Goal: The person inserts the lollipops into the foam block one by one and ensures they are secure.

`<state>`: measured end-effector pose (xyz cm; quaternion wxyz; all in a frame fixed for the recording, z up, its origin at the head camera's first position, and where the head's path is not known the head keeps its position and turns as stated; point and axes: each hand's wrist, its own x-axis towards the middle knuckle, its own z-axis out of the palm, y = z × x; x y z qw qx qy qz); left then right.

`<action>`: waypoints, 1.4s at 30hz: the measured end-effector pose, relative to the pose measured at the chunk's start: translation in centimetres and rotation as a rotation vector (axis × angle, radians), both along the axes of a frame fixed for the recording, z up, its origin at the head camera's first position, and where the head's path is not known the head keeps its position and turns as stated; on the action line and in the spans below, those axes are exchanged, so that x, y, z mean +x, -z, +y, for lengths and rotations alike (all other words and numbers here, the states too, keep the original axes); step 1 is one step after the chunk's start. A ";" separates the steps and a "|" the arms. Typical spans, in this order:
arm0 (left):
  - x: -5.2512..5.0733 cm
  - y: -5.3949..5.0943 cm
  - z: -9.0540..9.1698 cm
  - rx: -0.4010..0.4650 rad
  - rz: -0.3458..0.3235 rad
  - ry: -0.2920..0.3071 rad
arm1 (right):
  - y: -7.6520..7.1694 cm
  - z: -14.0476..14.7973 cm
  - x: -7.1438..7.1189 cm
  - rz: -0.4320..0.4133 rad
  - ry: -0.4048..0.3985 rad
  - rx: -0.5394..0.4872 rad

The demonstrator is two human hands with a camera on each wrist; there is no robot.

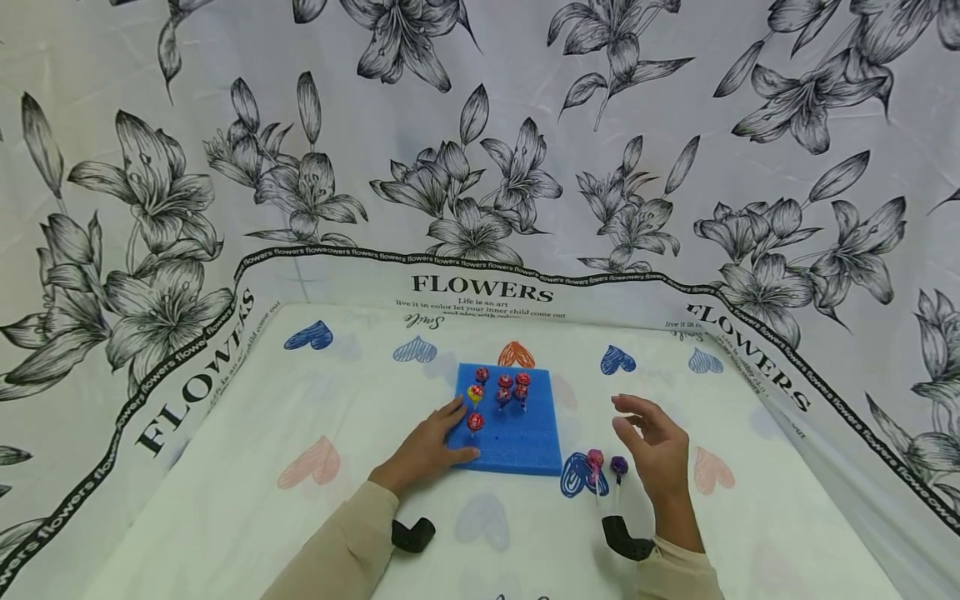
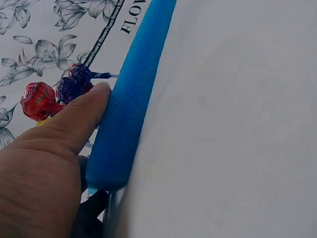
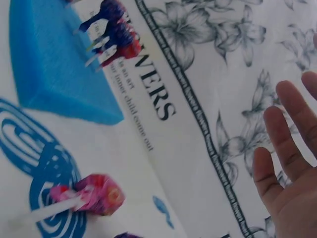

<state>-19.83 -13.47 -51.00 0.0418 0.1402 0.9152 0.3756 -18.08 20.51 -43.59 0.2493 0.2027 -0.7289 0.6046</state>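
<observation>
My left hand (image 1: 426, 443) rests against the left edge of a blue foam block (image 1: 517, 446), its thumb lying straight along the foam near the front corner. Several wrapped lollipops stand upright in the block by their sticks, among them a yellow lollipop (image 1: 476, 393) and a red lollipop (image 1: 476, 422). Over the table to the right, my right hand (image 1: 658, 454) is raised with its fingers apart and nothing in them. Just left of it lie a pink lollipop (image 3: 101, 194) and a purple lollipop (image 1: 618, 466), their white sticks pointing toward me.
A white cloth (image 1: 360, 392) printed with hearts covers the table. Behind and at both sides hangs a flowered curtain (image 1: 480, 192). Black wrist mounts (image 1: 628, 540) show at both wrists.
</observation>
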 end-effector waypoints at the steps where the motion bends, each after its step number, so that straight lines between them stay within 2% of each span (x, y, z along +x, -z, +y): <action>1: 0.0 0.0 0.0 0.001 -0.001 0.000 | 0.6 0.2 -0.2 -0.034 0.020 0.011; 5: 0.0 0.1 0.1 0.000 -0.002 0.000 | 3.0 0.9 -0.6 -0.139 0.092 0.075; 10: -0.1 0.2 0.1 -0.003 0.010 0.005 | 5.1 1.5 -1.1 -0.279 0.158 0.164; 16: 0.0 0.0 0.0 0.009 0.025 0.009 | 6.4 2.1 -1.4 -0.440 0.147 0.243; 20: 0.0 0.1 -0.1 0.002 0.033 0.008 | 6.9 2.1 -1.4 -0.518 0.132 0.306; 25: -0.1 0.3 -0.3 -0.004 0.031 0.006 | 7.6 2.0 -1.5 -0.508 0.102 0.402; 32: 0.0 0.3 -0.4 0.000 0.025 0.003 | 8.1 1.9 -1.5 -0.462 0.120 0.487; 35: 0.0 0.3 -0.3 -0.002 0.020 -0.003 | 8.0 1.9 -1.5 -0.453 0.132 0.478; 37: -0.1 0.3 -0.3 -0.002 0.020 -0.002 | 7.6 1.9 -1.4 -0.460 0.146 0.425; 42: -0.4 0.5 -0.2 0.008 0.031 0.021 | 6.7 1.9 -1.1 -0.424 0.202 0.145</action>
